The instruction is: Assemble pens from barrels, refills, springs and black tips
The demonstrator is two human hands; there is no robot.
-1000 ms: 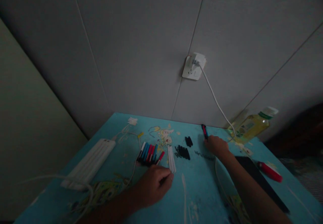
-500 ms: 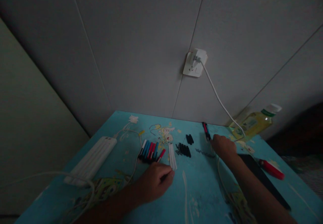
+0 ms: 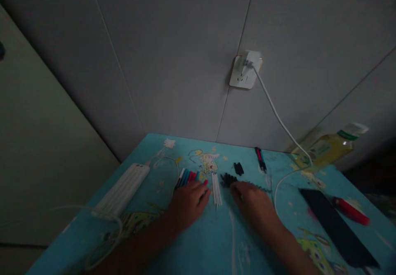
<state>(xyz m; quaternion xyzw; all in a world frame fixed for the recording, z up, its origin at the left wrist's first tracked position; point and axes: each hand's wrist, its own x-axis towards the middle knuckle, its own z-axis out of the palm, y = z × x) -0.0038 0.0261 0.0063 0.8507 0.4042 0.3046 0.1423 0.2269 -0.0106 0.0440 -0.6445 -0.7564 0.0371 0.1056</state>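
My left hand (image 3: 189,204) is closed at the front of a row of pens (image 3: 188,176) with white, blue and red barrels. A red pen (image 3: 206,182) pokes out past its fingertips, mostly hidden by the hand. Thin white refills (image 3: 216,190) lie side by side between my two hands. My right hand (image 3: 254,204) has its thumb and fingers drawn together at a cluster of small black pen caps (image 3: 228,179). What those fingers pinch is hidden. Farther back rest a few more black caps (image 3: 238,168).
Assembled pens (image 3: 260,160) lie near the wall. A white power strip (image 3: 122,190) is on the left. On the right are a bottle of yellow liquid (image 3: 328,151), a dark flat slab (image 3: 337,227) and a red-handled tool (image 3: 351,211). A white cable (image 3: 280,120) hangs from the wall socket (image 3: 246,70).
My right hand has come left from the pens near the wall to the black caps, leaving those pens lying there. My left hand has moved up over the red pen. The view has shifted slightly.
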